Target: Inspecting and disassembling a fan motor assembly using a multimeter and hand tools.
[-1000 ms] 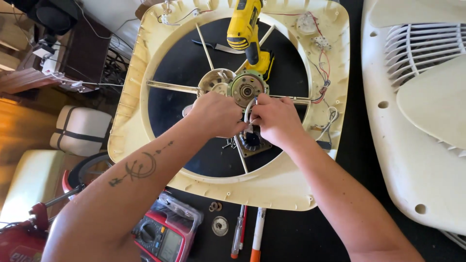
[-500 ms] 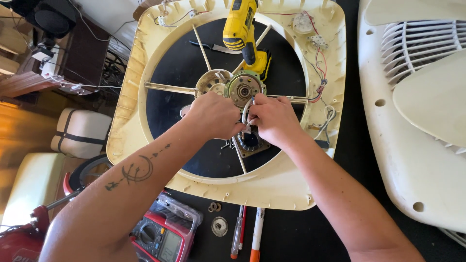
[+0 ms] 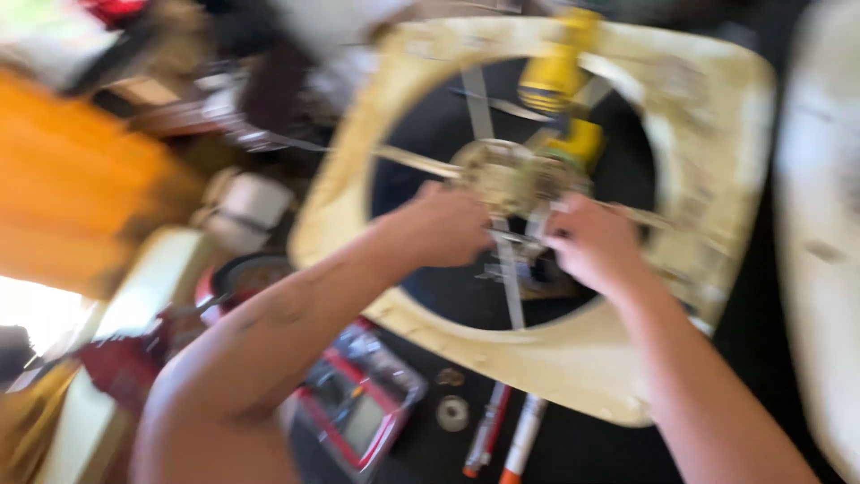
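Head view | left hand [image 3: 448, 226], right hand [image 3: 587, 242] at fan hub [image 3: 515, 179] | blurred, grip cannot tell

A yellow drill [image 3: 557, 85] lies at the far side, partly over the dark opening. Nearer the camera, on the dark surface, sit a red-cased meter [image 3: 358, 417], a small metal ring [image 3: 452, 413] beside it, and two pens [image 3: 506, 435] side by side. A white panel [image 3: 820, 269] runs along the right edge; all is blurred.
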